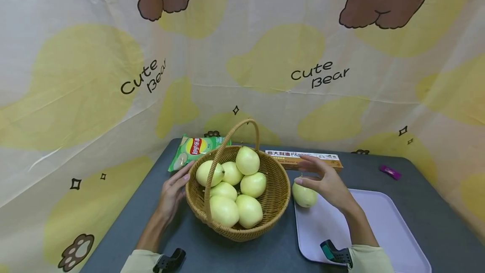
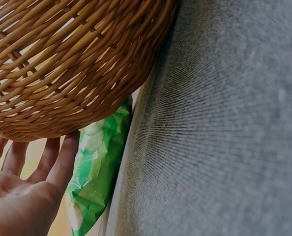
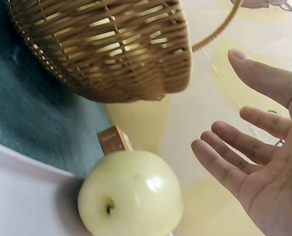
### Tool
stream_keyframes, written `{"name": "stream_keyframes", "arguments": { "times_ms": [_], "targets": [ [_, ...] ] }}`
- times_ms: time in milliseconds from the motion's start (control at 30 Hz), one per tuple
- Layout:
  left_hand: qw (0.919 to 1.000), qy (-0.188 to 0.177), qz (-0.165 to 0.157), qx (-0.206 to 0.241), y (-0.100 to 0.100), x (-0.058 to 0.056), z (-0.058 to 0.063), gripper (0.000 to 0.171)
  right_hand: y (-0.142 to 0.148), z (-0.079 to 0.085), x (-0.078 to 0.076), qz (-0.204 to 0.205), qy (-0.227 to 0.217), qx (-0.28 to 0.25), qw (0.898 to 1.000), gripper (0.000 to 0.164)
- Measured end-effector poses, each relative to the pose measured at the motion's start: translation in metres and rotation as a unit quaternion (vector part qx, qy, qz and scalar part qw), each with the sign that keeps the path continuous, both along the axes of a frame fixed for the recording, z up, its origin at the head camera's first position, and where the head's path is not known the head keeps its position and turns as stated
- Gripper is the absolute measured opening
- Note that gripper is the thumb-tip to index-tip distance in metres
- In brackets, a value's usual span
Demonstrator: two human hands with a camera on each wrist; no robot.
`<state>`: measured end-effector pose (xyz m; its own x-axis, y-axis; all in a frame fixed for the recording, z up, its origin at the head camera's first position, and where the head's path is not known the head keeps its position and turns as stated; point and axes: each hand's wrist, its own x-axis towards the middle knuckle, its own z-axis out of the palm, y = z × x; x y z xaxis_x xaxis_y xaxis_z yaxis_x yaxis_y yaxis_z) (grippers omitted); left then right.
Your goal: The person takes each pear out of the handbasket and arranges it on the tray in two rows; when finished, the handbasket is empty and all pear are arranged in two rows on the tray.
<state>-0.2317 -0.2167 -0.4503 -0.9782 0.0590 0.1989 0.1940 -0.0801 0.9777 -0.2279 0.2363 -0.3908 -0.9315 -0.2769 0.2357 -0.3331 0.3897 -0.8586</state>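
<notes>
A wicker basket (image 1: 279, 205) with a tall arched handle stands in the middle of the table. Several pale green pears (image 1: 223, 210) lie inside it. The straight fingers of my left hand (image 1: 171, 195) rest against the basket's left side; the left wrist view has them at the woven wall. My right hand (image 1: 330, 183) hovers at the near left corner of the lilac tray (image 1: 373, 212), thumb and fingers spread apart. Just beside that hand a single pear (image 1: 304, 196) sits on the tray's left edge. The right wrist view shows a gap between hand and pear (image 3: 131, 194).
Behind the basket to the left lies a green bag of Lay's chips (image 1: 197, 146). An orange and white box (image 1: 288, 158) lies at the back, partly behind my right hand. A small purple packet (image 1: 390, 172) is at the far right. A printed cloth hangs behind the table.
</notes>
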Motion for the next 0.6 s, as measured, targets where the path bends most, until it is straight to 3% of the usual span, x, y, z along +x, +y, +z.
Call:
{"name": "stream_keyframes", "arguments": {
  "times_ms": [367, 600],
  "targets": [
    [1.0, -0.001, 0.004, -0.002, -0.002, 0.001, 0.0, 0.051, -0.022, 0.002, -0.011, 0.023, -0.006, -0.02, 1.0, 0.071],
    [1.0, -0.003, -0.003, -0.001, -0.001, 0.001, -0.002, 0.052, -0.036, 0.012, -0.017, 0.027, -0.009, -0.025, 0.999, 0.075]
  ]
}}
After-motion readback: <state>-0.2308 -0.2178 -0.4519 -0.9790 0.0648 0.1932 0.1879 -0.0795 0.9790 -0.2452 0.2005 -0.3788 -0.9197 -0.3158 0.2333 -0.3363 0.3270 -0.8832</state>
